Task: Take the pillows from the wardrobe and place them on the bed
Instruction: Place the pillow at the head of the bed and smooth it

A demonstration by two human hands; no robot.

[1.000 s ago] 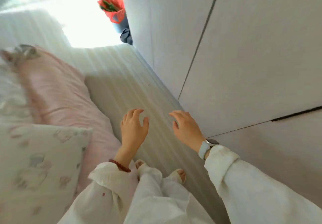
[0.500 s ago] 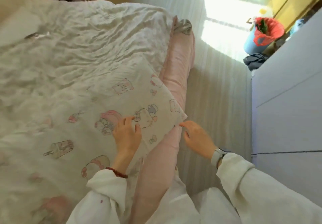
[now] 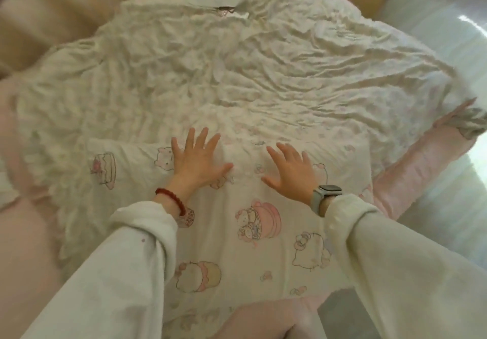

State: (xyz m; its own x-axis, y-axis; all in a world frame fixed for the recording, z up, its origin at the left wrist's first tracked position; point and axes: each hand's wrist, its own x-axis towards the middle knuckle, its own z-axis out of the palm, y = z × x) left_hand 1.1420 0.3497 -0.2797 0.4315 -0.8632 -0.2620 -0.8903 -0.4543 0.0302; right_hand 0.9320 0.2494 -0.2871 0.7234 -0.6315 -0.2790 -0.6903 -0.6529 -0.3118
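I see both hands flat, fingers spread wide, on the pillow [image 3: 237, 233]: left hand [image 3: 196, 162] and right hand [image 3: 291, 171] side by side, gripping nothing. The cartoon-print pillow lies on the bed [image 3: 263, 75], at its near edge, over the crumpled white cover.

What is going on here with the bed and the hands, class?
A person leans over the bed, both hands spread flat on a cartoon-print pillow lying on the crumpled white cover. The left hand and right hand grip nothing. The wardrobe is out of view.
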